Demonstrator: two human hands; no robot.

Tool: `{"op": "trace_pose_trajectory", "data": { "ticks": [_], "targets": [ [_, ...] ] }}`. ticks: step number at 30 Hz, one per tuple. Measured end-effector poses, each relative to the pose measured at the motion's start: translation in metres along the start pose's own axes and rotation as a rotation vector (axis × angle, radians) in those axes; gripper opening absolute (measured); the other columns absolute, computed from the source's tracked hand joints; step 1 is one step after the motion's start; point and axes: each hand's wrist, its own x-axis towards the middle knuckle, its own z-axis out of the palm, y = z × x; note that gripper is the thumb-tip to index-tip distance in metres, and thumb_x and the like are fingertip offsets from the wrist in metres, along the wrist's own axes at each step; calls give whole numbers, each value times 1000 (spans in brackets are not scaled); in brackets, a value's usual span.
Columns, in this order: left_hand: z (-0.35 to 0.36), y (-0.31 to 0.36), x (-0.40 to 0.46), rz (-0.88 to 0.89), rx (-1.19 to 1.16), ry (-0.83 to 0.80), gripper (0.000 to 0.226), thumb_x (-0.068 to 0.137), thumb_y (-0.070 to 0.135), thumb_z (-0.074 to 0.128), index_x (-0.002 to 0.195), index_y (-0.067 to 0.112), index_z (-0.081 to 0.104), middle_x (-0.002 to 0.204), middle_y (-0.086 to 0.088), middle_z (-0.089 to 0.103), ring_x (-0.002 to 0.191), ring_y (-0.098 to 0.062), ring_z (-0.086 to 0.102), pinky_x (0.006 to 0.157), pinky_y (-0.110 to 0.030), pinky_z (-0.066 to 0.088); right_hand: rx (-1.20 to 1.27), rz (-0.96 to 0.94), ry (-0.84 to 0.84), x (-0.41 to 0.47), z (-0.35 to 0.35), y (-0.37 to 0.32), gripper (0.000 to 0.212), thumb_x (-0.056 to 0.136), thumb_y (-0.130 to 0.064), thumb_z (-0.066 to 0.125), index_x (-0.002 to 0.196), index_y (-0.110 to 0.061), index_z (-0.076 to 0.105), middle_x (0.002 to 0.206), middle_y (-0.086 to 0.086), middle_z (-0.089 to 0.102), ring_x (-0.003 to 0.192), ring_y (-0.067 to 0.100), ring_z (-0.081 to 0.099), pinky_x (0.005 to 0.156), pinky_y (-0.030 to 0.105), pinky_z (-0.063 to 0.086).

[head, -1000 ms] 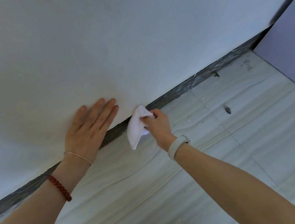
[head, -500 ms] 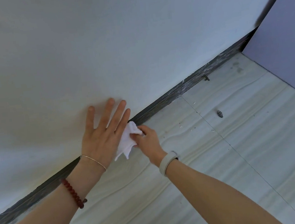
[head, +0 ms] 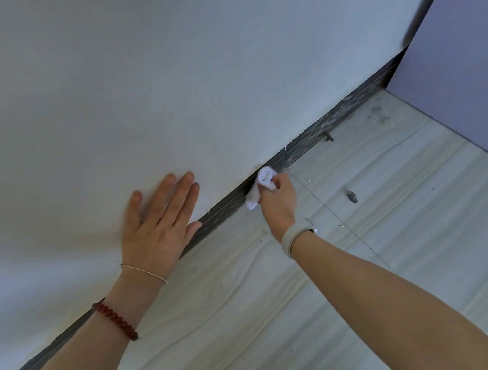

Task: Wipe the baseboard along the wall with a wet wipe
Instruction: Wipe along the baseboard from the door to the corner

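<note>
A dark grey streaked baseboard (head: 316, 136) runs diagonally from lower left to upper right where the white wall (head: 191, 68) meets the floor. My right hand (head: 279, 203) grips a crumpled white wet wipe (head: 259, 184) and presses it against the baseboard's upper edge. My left hand (head: 158, 226) lies flat on the wall with fingers spread, its heel covering part of the baseboard. A pale wristband sits on my right wrist. Two bracelets circle my left wrist.
The floor (head: 397, 243) is pale wood-grain tile with thin seams and small white flecks. A small dark bit of debris (head: 351, 196) lies right of my right hand, another (head: 328, 137) beside the baseboard. A purple panel (head: 462, 72) closes the corner at right.
My right hand has slid the wipe rightward along the baseboard, away from my left hand. The left hand stays flat on the wall.
</note>
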Motion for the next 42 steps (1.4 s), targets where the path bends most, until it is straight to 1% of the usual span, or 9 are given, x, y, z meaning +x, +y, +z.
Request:
{"op": "trace_pose_trajectory", "data": {
  "ticks": [2,4,9,12,18,22,29,39,42],
  "targets": [
    [-7,-2,1,9,-31,-19,51,96,43,40,135,13,46,148,-1,32,144,-19,2,115,-46,-1,-160,27,-297,-24,7,18,32,87,-4,52,63,-23,42,68,-1,46,70,17,49,70,35,51],
    [-14,-6,1,38,-59,-42,50,95,42,39,133,10,48,146,-4,34,144,-21,5,115,-46,0,-241,35,-424,-33,5,19,32,85,-3,55,62,-22,42,65,-1,45,66,17,46,65,31,45],
    [-24,-14,1,80,-135,-49,47,93,35,39,129,9,53,144,-11,40,136,-25,31,115,-46,0,132,203,151,10,-21,-28,23,85,-7,52,66,-17,43,63,2,42,59,15,42,71,33,43],
    [-18,-9,3,74,-153,-19,45,91,33,40,127,10,55,142,-12,44,135,-27,33,114,-49,2,64,71,374,38,-47,-54,14,85,-9,49,74,-16,45,62,0,41,62,19,43,67,32,40],
    [-25,2,16,52,-293,73,37,84,18,50,117,10,62,133,-15,54,130,-29,35,108,-53,13,-104,39,118,-7,-59,-60,15,87,-6,51,74,-15,48,71,4,49,65,17,48,63,30,49],
    [-38,0,48,4,-352,127,37,79,15,58,115,10,63,131,-16,55,129,-30,36,106,-54,15,-461,-206,78,-35,-70,-69,5,90,-16,52,86,-12,54,81,8,57,70,19,51,58,27,43],
    [-35,24,86,-66,-360,136,37,82,18,50,116,12,62,133,-16,53,130,-29,35,107,-55,13,-460,-284,9,-10,-91,-64,17,91,-19,52,99,-6,59,92,11,61,79,19,55,66,27,47],
    [-15,74,115,-224,-201,54,50,80,14,56,130,15,51,145,-11,38,136,-30,25,111,-53,6,-300,9,-163,44,-66,-12,8,88,-14,52,87,-6,53,73,3,53,73,21,53,65,32,50],
    [-9,90,117,-271,-181,18,54,86,16,45,139,20,38,146,-11,28,138,-34,13,112,-55,-1,-106,216,-261,44,-32,0,22,82,-7,56,67,-15,42,67,4,48,78,26,54,83,52,55]
  ]
}}
